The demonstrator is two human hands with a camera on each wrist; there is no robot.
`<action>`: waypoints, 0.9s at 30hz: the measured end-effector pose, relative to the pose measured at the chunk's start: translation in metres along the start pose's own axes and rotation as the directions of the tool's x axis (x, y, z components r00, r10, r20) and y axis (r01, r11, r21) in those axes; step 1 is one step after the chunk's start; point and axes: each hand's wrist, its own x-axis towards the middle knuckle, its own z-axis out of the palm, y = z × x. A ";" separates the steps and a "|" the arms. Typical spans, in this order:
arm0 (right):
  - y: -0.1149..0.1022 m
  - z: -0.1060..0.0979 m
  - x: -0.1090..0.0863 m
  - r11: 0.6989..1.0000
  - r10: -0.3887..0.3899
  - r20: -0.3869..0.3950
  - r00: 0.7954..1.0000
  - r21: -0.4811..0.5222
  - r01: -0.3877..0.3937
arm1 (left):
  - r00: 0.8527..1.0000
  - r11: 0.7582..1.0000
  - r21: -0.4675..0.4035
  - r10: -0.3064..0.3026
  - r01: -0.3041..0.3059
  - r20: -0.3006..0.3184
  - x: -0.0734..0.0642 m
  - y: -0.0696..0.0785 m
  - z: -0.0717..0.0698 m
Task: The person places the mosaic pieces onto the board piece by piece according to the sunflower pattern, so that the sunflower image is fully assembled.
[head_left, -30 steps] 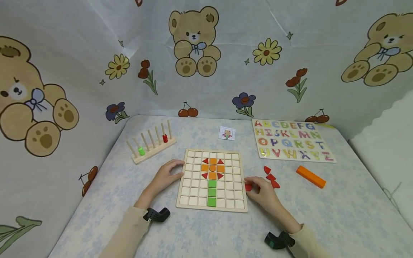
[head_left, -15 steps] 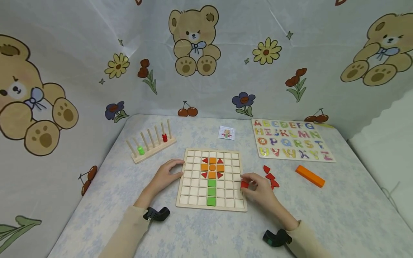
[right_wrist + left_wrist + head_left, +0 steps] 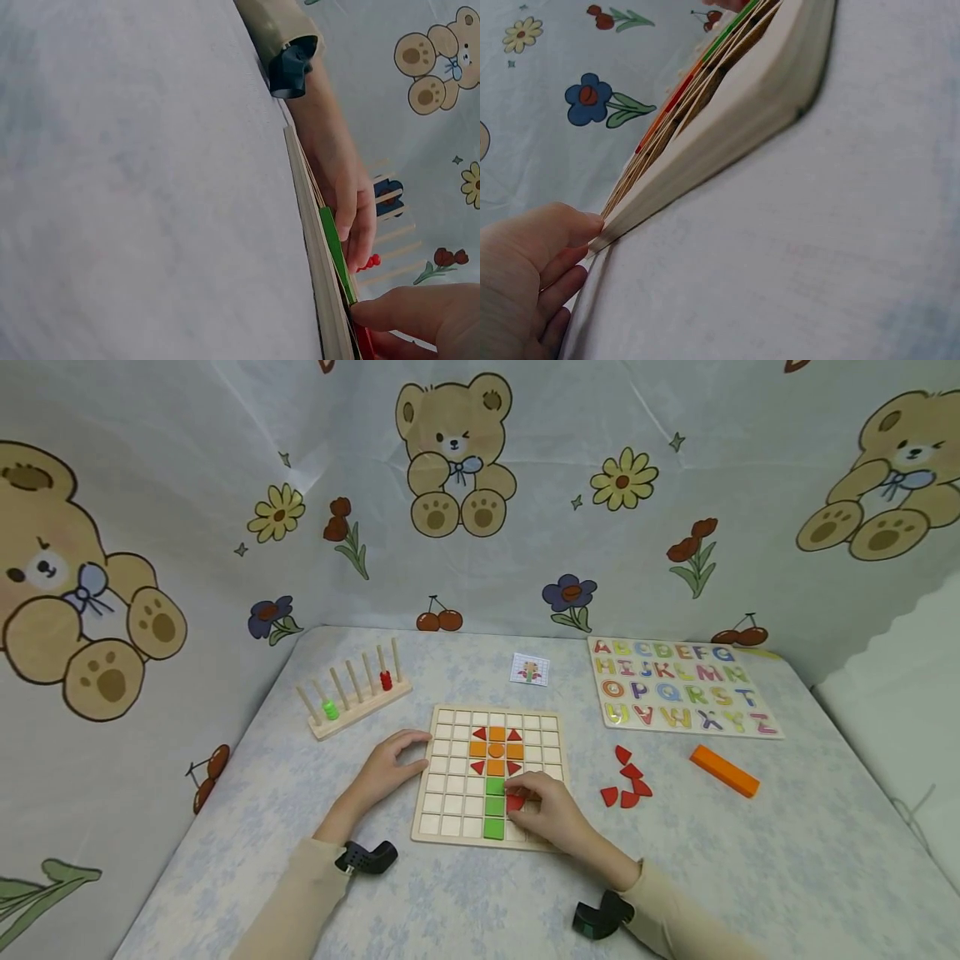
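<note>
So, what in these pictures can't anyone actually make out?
Head view: the squares of the board beneath the right hand, which covers them.
Head view: the full outline of the red piece; the fingers hide part, and the right wrist view's bottom edge cuts it off.
Head view: fine details printed on the small card, too small.
Left wrist view: the board's pattern, seen almost edge-on.

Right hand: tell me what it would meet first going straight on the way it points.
Likely the green tiles, just past the red piece that the right hand pinches; its height above the board is unclear, so it might pass over them.
</note>
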 end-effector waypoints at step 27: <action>0.035 -0.072 -0.046 0.911 0.198 -0.361 0.911 -0.276 -0.307 | 1.000 0.999 0.031 -0.027 0.027 0.000 0.000 0.003 0.001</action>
